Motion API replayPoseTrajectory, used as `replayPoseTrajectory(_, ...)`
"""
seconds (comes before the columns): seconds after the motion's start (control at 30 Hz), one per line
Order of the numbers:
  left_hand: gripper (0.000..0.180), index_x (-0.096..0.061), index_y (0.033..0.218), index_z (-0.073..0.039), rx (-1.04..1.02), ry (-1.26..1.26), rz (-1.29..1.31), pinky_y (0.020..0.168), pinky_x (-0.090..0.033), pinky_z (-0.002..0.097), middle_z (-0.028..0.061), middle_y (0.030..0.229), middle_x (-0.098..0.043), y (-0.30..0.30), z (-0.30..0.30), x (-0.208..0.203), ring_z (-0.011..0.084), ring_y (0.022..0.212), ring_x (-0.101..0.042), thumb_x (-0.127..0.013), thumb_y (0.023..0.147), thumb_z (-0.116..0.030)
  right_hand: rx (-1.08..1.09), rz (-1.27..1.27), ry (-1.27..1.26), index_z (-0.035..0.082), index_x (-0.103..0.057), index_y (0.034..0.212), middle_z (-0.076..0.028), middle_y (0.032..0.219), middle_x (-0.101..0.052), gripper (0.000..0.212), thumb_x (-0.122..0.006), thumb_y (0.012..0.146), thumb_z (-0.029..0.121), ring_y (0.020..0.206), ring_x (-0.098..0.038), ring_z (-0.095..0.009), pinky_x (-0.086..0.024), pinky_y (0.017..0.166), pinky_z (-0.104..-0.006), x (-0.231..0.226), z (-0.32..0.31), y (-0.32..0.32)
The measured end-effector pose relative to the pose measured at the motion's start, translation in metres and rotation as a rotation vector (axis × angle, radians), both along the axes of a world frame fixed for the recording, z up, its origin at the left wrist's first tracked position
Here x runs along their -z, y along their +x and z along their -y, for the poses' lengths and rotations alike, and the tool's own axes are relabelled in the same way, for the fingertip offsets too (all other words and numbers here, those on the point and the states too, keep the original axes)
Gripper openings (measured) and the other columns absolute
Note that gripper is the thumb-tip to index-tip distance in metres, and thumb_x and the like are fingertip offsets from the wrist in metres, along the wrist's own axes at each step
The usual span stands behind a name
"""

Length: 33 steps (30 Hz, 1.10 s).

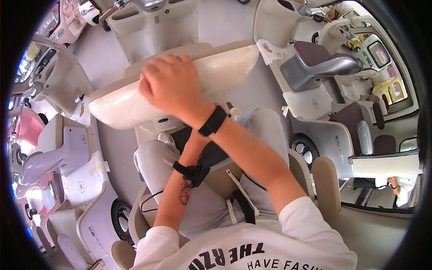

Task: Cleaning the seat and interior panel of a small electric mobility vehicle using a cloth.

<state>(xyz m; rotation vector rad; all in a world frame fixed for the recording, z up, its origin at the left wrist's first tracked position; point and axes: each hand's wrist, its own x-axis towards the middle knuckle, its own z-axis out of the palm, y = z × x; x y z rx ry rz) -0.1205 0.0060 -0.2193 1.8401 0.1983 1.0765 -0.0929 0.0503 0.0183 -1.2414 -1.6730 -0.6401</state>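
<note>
Hands first: the left hand is hidden under the right forearm, so its grip cannot be told. Right hand [168,85], curled shut, presses on top of the cream panel [135,105] lying across the scooter ahead of the knees. Best to keep that pressure even so the panel sits level.
</note>
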Motion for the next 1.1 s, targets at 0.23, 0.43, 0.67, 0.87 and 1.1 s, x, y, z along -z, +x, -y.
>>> replayPoseTrajectory(0.23,0.027,-0.066,0.106,0.001,-0.140,-0.138,-0.687,0.081,-0.052,0.0459,0.0263,0.097,-0.069,-0.021,0.009,-0.103,0.0433,0.096,-0.066,-0.063,0.084,-0.015,0.033,-0.118,-0.003,0.010,-0.067,0.065,-0.004,0.067,-0.066,0.018,-0.062,0.080,0.020,0.072,-0.064,-0.027,-0.048,0.069,-0.0416,-0.007,0.004,0.078)
replayPoseTrajectory(0.43,0.023,-0.062,0.098,0.002,-0.193,-0.112,-0.607,0.075,-0.051,0.0511,0.0280,0.089,-0.066,-0.018,0.016,-0.123,0.0487,0.089,-0.062,-0.060,0.085,-0.016,0.145,-0.220,-0.131,0.005,-0.073,0.077,-0.009,0.078,-0.072,0.021,-0.058,0.083,0.019,0.081,-0.068,-0.032,-0.051,0.078,-0.0414,-0.018,0.011,0.126)
replayPoseTrajectory(0.67,0.023,-0.059,0.101,-0.002,-0.186,-0.042,-0.548,0.074,-0.050,0.0537,0.0258,0.089,-0.065,0.001,0.024,-0.115,0.0475,0.085,-0.062,-0.058,0.086,-0.019,0.062,-0.705,-0.456,0.003,-0.071,0.110,-0.015,0.113,-0.071,0.036,-0.049,0.097,0.029,0.107,-0.064,-0.026,-0.045,0.096,-0.0313,0.020,0.010,0.225)
replayPoseTrajectory(0.87,0.020,-0.057,0.088,-0.001,-0.119,0.159,-0.646,0.071,-0.051,0.0528,0.0201,0.083,-0.065,0.004,0.029,-0.104,0.0440,0.080,-0.063,-0.061,0.084,-0.021,0.230,-0.460,-0.270,-0.002,-0.063,0.124,-0.021,0.130,-0.062,0.042,-0.039,0.098,0.022,0.123,-0.054,-0.039,-0.037,0.111,-0.0424,0.027,0.021,0.177)
replayPoseTrajectory(1.1,0.037,-0.067,0.107,-0.006,0.107,0.069,-0.510,0.089,-0.051,0.0461,0.0175,0.110,-0.069,0.028,0.033,-0.093,0.0402,0.103,-0.063,-0.074,0.076,-0.024,0.214,-0.254,0.020,0.002,-0.057,0.136,-0.018,0.144,-0.053,0.044,-0.044,0.095,0.012,0.141,-0.035,-0.043,-0.023,0.117,-0.0538,0.053,0.044,0.094)
